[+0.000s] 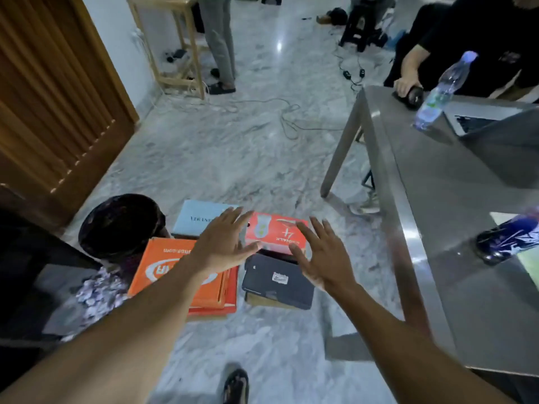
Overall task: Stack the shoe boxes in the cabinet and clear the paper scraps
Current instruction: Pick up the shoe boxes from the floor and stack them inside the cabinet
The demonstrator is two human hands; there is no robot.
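Shoe boxes [277, 233] lie clustered on bare floor [233, 156]; both hands' fingers [233, 217] spread, released.

A home room: marble floor [233, 158], slatted wooden door [52, 106], grey table [455, 217] with laptop [478, 119].

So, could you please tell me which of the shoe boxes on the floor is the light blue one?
It is the light blue box at the far left of the group, beyond the orange box. The others are orange, red and dark navy.
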